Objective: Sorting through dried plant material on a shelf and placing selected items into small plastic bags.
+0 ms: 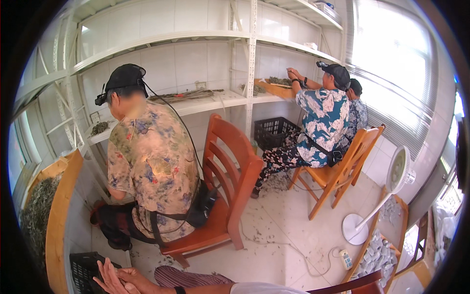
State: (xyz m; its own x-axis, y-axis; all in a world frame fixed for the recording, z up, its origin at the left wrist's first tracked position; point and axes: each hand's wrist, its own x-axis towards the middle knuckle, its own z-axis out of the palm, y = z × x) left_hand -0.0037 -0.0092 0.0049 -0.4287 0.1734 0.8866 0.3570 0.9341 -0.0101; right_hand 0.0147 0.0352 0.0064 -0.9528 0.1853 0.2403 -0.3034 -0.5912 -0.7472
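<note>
At the lower left edge, my left hand (110,280) is raised with its fingers stretched out and somewhat apart. My right hand (134,280) lies against it, its fingers laid toward the left palm and partly hidden there. A black band is around my right wrist. No object shows between the hands. Right beneath and beside them is a black plastic crate (84,267), only partly in view. A wooden tray (63,220) heaped with dried grey-green plant material (39,210) stands just beyond, on the left.
Near me, a person (152,166) sits on a reddish wooden chair (235,181). Two more people sit by the white shelving (253,63), one handling plant material. Another black crate (276,132) stands under the shelf. At right are a white fan (355,229), cables and a power strip (345,259).
</note>
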